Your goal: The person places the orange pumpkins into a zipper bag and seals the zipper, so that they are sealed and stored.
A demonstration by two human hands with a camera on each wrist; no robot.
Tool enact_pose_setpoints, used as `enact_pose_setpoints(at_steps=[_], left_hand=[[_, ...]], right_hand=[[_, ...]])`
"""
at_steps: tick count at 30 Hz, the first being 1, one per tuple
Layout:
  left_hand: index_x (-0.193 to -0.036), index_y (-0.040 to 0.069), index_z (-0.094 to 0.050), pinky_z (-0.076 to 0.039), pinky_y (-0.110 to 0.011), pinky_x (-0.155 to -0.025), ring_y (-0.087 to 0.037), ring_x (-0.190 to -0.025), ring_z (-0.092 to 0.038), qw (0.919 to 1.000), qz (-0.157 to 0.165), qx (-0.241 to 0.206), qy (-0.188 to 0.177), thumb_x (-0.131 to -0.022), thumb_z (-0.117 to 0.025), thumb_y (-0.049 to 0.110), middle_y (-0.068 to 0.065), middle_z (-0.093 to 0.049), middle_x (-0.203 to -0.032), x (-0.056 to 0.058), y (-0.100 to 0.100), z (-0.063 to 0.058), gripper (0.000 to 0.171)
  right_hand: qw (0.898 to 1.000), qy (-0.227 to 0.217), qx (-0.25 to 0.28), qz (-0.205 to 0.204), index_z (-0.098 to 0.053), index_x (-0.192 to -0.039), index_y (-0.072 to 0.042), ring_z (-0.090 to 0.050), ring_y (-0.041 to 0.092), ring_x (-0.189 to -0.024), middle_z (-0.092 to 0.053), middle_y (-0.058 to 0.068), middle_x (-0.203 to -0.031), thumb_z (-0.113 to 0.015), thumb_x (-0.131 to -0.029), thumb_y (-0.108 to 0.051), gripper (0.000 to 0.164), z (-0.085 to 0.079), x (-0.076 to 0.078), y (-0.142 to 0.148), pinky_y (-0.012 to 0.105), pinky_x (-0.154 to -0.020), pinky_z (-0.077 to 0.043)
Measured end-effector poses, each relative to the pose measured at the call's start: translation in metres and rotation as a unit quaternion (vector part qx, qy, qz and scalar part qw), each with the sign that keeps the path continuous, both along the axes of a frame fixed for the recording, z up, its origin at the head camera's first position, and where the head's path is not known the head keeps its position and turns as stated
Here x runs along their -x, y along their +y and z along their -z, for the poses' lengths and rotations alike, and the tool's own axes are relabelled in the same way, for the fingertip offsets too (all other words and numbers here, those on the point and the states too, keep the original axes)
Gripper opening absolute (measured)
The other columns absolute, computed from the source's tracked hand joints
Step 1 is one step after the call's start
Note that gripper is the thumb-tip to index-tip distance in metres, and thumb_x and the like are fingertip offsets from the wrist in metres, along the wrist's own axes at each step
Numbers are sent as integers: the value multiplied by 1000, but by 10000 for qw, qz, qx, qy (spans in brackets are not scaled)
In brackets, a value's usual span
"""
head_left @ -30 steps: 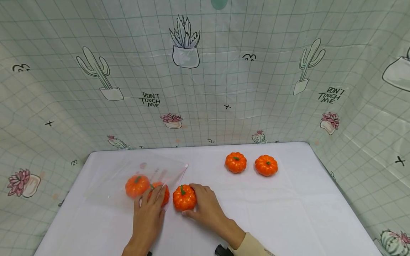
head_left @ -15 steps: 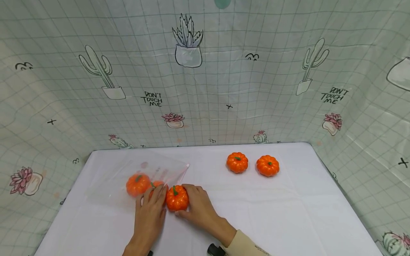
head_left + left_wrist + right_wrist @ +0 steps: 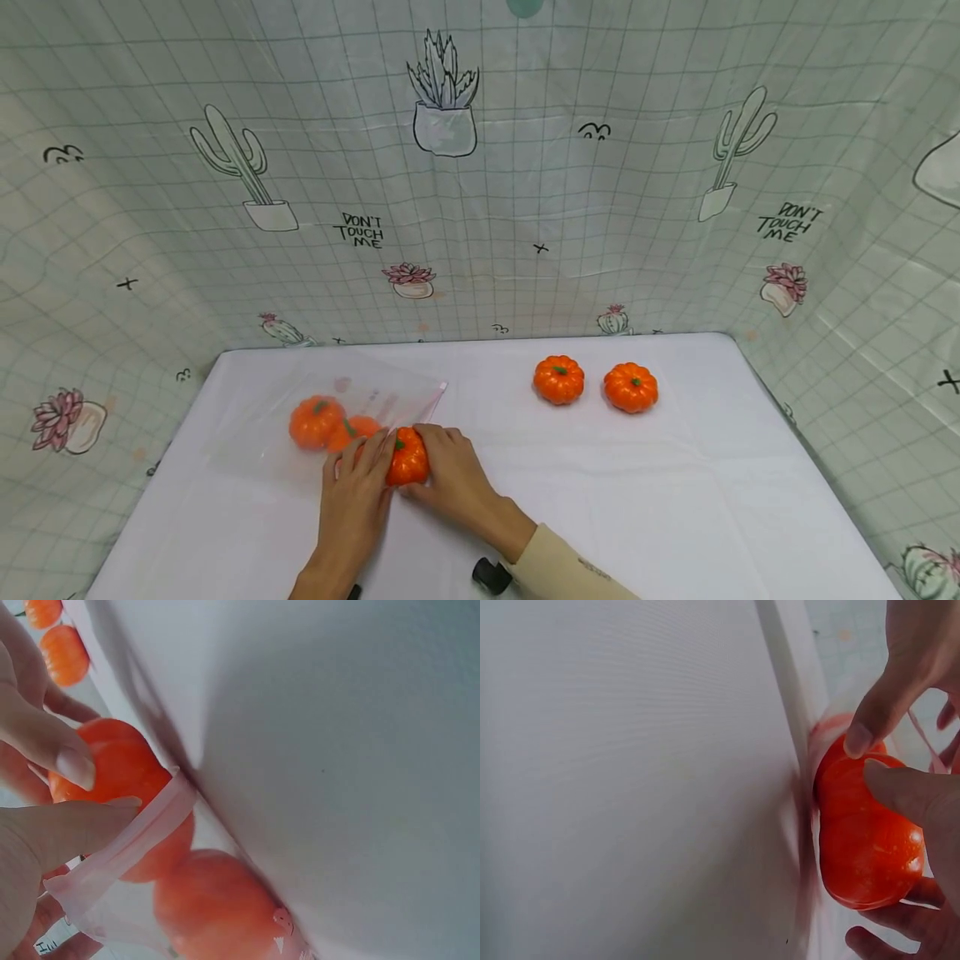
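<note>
Gripping third pumpkin point(image 3: 408, 457) at mouth of plastic bag point(image 3: 390, 396): my right hand point(image 3: 450, 471) curled round it, left hand point(image 3: 356, 487) held bag's edge; two bagged pumpkins point(image 3: 317, 422) lay beyond left fingers, two loose pumpkins point(image 3: 558, 380) sat unbagged, well beyond right fingers

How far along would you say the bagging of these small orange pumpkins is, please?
Looks done: two ribbed orange pumpkins with green stems lie inside the clear plastic bag. In hand: the right hand grips a third pumpkin at the bag's mouth, where the left hand holds the bag. Probably left: the two orange pumpkins outside the bag on the white table.
</note>
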State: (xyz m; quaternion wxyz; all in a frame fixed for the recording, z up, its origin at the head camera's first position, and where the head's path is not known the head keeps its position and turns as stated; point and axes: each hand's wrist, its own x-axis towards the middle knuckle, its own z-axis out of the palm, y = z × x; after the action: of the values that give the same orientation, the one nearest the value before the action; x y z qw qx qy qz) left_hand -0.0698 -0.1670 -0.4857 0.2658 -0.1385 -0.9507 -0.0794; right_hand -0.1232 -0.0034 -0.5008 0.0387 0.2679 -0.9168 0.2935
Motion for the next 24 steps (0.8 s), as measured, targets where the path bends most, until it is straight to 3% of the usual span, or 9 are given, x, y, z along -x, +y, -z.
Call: enact_pose_setpoints(at_steps=[11,19,24], left_hand=[[-134,2,-70,-41,-52,-95,-34,-116,-55,10000,5,-18,-1,-60,-99,-1,-12,-67,-133,1,3,0,80],[-134,1,-69,-42,-53,-95,-35,-117,-57,10000,-21,69,-60,-60,-99,1,-12,-68,-134,1,2,0,80],[-134,0,-70,-42,-52,-95,-36,-118,-57,10000,32,17,-15,-62,-99,3,-13,-68,-134,1,2,0,78]], right_hand=[[9989,195,-426,-47,-55,-149,-5,-60,28,-121,-63,11,-136,-87,-87,-33,75,3,5,-3,43,-106,-50],[9993,136,-332,134,-63,-137,-5,-60,28,-118,-65,10,-128,-87,-87,-36,64,6,4,4,44,-104,-50],[9990,199,-399,58,-65,-139,-7,-61,29,-116,-65,10,-126,-86,-89,-34,61,5,5,-3,44,-101,-51]])
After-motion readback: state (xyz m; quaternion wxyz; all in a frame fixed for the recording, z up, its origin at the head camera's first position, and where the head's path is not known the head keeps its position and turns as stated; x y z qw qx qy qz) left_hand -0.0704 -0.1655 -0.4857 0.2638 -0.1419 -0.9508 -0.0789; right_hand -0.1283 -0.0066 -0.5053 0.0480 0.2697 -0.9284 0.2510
